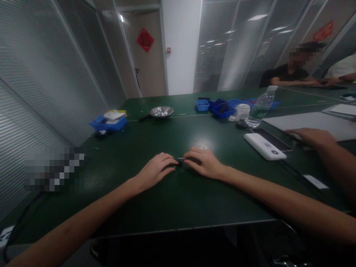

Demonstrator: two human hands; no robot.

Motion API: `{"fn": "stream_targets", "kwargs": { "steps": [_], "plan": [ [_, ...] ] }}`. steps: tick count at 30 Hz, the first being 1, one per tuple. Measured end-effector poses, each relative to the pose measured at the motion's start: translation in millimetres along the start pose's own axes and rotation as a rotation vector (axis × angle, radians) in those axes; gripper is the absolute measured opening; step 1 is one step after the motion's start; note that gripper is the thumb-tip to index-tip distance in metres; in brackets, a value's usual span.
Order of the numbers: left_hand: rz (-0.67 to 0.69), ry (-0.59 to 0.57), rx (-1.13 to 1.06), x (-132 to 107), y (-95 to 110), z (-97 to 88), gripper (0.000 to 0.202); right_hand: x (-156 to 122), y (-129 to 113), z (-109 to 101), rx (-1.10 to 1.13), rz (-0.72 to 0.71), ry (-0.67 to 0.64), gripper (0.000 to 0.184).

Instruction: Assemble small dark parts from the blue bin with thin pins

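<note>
Over the dark green table (155,218), my left hand (155,170) and my right hand (205,163) face each other, fingertips a short gap apart. Thumb and fingers of my left hand close on a small dark piece (180,163), whose kind I cannot make out. A thin, light, pin-like piece (181,159) runs from the fingertips of my right hand toward that dark piece. Whether the two pieces touch is too small to tell. My right hand's fingers are bent and pinched together at the tips.
Farther back sit a metal pan (161,112) with small bits, a blue tray (108,123), several blue bins (203,105) and a water bottle (261,107). To my right lie a white power bank (264,147), a phone (271,139) and another person's hand (314,138).
</note>
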State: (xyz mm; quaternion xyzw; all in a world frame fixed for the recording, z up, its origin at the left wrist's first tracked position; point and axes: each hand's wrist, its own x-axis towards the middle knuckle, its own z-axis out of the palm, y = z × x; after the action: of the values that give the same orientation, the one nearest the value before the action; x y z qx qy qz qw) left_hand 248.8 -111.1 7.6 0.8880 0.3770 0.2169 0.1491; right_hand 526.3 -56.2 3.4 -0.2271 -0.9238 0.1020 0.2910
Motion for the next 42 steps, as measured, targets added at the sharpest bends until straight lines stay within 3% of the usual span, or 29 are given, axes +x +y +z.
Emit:
{"fn": "stream_targets", "kwargs": {
  "steps": [3,5,13,17,21,24,26,29,32,36,42],
  "plan": [
    [-0.02,0.023,-0.038,-2,-14,-4.7,0.026,0,1,1,-0.008,0.0,0.006,0.026],
    [-0.077,0.051,-0.038,-7,-33,-13.4,0.024,-1,1,1,-0.005,0.001,0.002,0.025],
    [-0.523,0.259,0.177,-73,-159,-84.9,0.031,0,1,0,-0.001,-0.006,-0.028,0.027],
    [-0.741,0.346,0.241,-100,-193,-109.6,0.032,1,2,0,0.007,-0.01,-0.031,0.027],
    [-0.973,0.486,0.277,-114,-203,-121.6,0.044,1,1,0,0.001,-0.004,-0.032,0.027],
    [-1.105,0.398,0.303,-121,-204,-129.2,0.036,1,1,1,-0.003,-0.003,-0.036,0.027],
    [-1.137,0.316,0.303,-123,-204,-133.0,0.029,1,1,1,-0.003,-0.004,-0.035,0.026],
    [-1.171,0.286,0.3,-120,-205,-133.8,0.021,1,2,1,-0.005,-0.009,-0.034,0.027],
    [-1.113,0.357,0.344,-111,-204,-128.4,0.021,1,2,1,-0.006,-0.016,-0.047,0.027],
    [-0.871,0.476,0.421,-99,-199,-116.0,0.029,1,3,2,-0.008,-0.015,-0.054,0.027],
    [-0.733,0.26,0.526,-95,-189,-102.8,0.027,1,3,2,-0.006,-0.023,-0.048,0.027]
  ]
}}
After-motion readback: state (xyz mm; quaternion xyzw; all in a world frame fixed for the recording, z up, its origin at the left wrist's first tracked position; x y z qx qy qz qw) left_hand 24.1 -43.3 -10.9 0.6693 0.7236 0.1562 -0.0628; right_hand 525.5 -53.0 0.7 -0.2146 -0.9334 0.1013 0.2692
